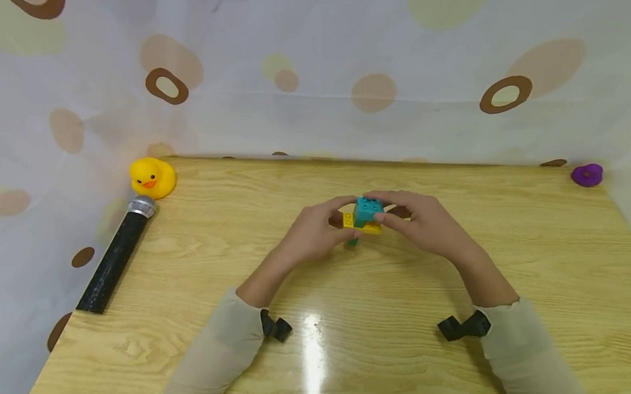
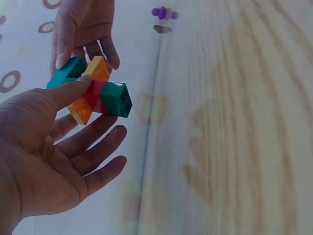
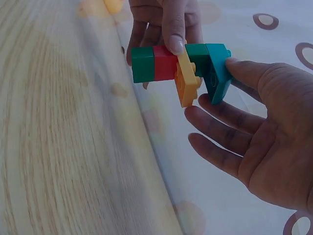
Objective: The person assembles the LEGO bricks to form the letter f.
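Observation:
Both hands hold one stack of toy building bricks above the table's middle. In the right wrist view the stack runs from a green brick through a red brick, a yellow brick and another green brick to a teal brick with a slanted side. My left hand pinches the stack around the red and yellow bricks, thumb on the near side. With thumb and fingers, my right hand grips the teal brick at the top end. Fingers partly cover the middle bricks.
On the wooden table, a yellow rubber duck sits at the back left. A black microphone with a silver head lies before it along the left edge. A small purple toy rests at the back right. Spotted cloth hangs behind.

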`<state>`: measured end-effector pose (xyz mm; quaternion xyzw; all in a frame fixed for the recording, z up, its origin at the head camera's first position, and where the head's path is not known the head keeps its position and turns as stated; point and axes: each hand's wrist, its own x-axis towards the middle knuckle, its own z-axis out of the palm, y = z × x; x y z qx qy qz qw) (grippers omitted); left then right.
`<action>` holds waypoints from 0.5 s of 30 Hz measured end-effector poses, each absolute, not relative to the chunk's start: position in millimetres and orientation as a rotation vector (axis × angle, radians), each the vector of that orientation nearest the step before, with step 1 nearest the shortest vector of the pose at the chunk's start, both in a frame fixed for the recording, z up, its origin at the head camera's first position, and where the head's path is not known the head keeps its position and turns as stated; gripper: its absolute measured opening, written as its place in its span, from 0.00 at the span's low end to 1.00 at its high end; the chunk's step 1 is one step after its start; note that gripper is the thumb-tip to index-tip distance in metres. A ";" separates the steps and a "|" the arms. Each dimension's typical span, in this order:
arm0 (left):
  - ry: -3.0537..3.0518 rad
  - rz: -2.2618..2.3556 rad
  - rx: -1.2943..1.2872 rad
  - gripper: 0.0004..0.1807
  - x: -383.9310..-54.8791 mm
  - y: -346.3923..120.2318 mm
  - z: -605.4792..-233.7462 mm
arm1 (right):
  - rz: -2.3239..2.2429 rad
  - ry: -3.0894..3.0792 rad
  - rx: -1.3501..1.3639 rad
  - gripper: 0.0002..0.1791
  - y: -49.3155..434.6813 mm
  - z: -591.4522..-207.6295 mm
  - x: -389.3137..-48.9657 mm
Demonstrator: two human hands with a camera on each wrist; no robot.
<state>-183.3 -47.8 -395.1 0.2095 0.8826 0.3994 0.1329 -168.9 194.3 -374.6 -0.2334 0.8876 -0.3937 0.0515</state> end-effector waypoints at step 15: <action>2.310 1.455 0.395 0.35 -192.7 -29.0 -390.1 | -1.523 2.525 -0.405 0.27 209.0 -381.0 -179.5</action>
